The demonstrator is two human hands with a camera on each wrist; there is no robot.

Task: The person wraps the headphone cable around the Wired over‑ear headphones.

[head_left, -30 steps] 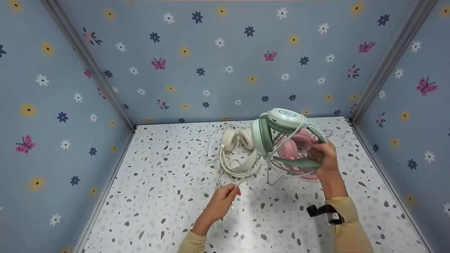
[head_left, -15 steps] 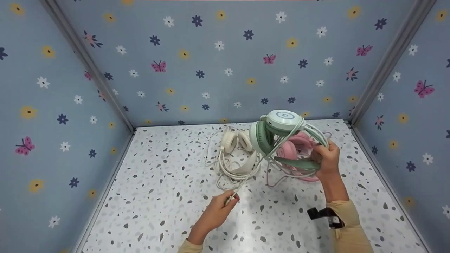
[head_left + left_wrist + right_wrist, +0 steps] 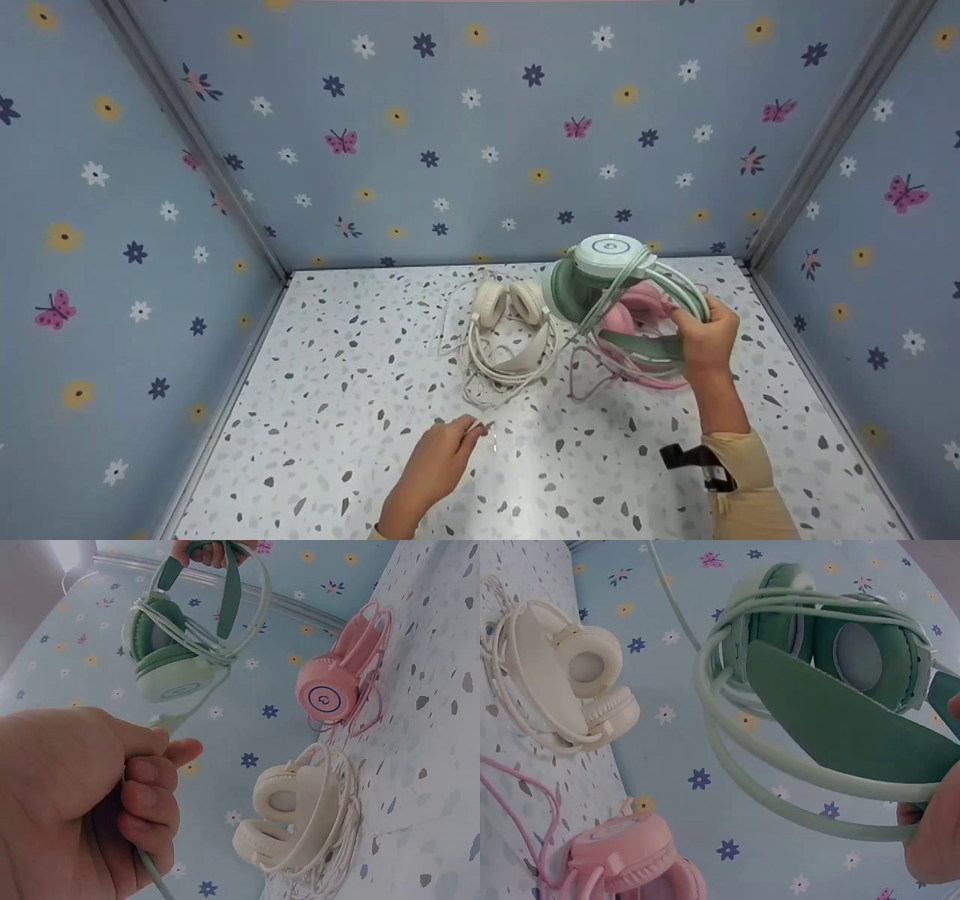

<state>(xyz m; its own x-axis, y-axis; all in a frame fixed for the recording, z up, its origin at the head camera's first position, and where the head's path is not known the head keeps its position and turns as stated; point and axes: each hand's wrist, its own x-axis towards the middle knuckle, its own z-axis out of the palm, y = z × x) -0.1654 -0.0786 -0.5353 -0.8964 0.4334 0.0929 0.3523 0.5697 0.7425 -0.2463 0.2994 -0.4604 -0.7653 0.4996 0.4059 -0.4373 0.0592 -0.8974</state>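
Observation:
My right hand (image 3: 709, 337) grips a pair of mint-green headphones (image 3: 609, 256) by the headband, holding them up above the table. Their pale green cable is wrapped in loops around the ear cups (image 3: 859, 656). From these loops one length of cable runs down to my left hand (image 3: 436, 459), whose thumb and fingers pinch it, as the left wrist view shows; the loose end (image 3: 154, 874) hangs below that fist. Behind the green pair, pink headphones (image 3: 637, 300) lie on the table, partly covered in the head view.
White headphones (image 3: 532, 349) with a coiled cable lie to the left of the pink pair. The speckled table (image 3: 337, 390) is bounded by flower-patterned walls (image 3: 495, 135) at the back and sides. A black strap device (image 3: 701, 461) is on the right sleeve.
My left hand has moved down and left, drawing the cable along with it. The right hand and the green headphones have shifted slightly to the right.

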